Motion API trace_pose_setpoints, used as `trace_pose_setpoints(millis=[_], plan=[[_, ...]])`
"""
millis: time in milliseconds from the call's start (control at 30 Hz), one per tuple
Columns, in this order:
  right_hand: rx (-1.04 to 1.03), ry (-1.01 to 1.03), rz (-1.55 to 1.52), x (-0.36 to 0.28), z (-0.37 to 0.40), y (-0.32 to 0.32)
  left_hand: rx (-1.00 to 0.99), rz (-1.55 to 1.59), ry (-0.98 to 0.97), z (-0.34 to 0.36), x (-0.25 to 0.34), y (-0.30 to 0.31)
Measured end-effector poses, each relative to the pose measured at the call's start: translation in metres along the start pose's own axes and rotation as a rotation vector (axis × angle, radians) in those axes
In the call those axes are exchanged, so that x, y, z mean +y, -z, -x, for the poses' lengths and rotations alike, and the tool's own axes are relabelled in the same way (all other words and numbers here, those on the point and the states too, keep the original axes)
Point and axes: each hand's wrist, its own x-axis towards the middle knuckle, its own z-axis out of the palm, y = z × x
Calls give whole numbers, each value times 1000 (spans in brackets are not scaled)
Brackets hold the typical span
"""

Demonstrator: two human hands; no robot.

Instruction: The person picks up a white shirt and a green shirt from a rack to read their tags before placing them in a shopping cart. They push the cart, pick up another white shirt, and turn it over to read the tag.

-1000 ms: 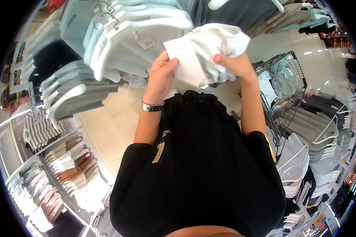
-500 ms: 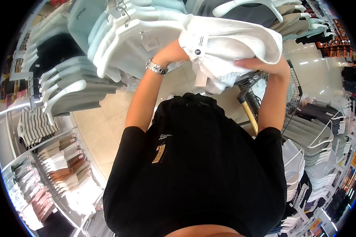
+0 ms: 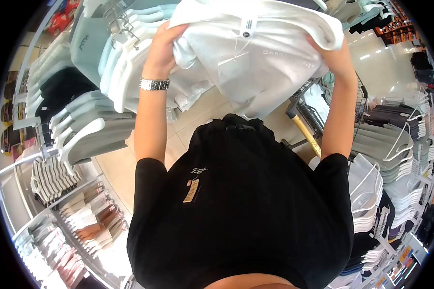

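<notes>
A white T-shirt (image 3: 270,62) is stretched out between my two hands at the top of the view, with a neck label and a hanging tag showing. My left hand (image 3: 162,53) grips its left side, thumb over the cloth, a metal watch (image 3: 154,85) on the wrist. At the opposite side my right hand (image 3: 333,58) holds the shirt near its rolled edge; some of those fingers are hidden behind the fabric. White hangers with pale garments (image 3: 125,82) hang just left of my left hand.
A shopping cart with a yellow handle (image 3: 305,132) stands beneath my right forearm. Racks of grey garments (image 3: 101,142) and striped garments (image 3: 55,178) line the left. More hanging clothes (image 3: 381,139) fill the right side. Tiled floor (image 3: 115,168) shows between them.
My left hand has moved left and up, away from the right hand. The white shirt, bunched before, is now spread wider, and its front hangs open to view.
</notes>
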Motion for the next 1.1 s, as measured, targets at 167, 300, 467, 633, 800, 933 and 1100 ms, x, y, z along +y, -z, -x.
trace_pose_setpoints(millis=[167, 300, 467, 633, 800, 933, 1100], plan=[[79, 17, -112, 13, 8, 2, -112, -439, -125, 3, 10, 20], [140, -65, -235, 23, 5, -1, -96, -273, -237, 6, 21, 12], [229, -180, -634, 22, -2, 0, 165, -257, -331, 5, 35, 0], [150, -305, -468, 24, -9, 0, 396, -932, -536, 5, 49, 2], [140, -361, -506, 34, -16, -7, 460, -1195, -621, 7, 55, 11], [177, -371, -596, 36, -23, -13, 529, -1215, -639, 12, 53, 16], [170, -305, -728, 7, -30, -24, 491, -891, -636, 7, 45, 20]])
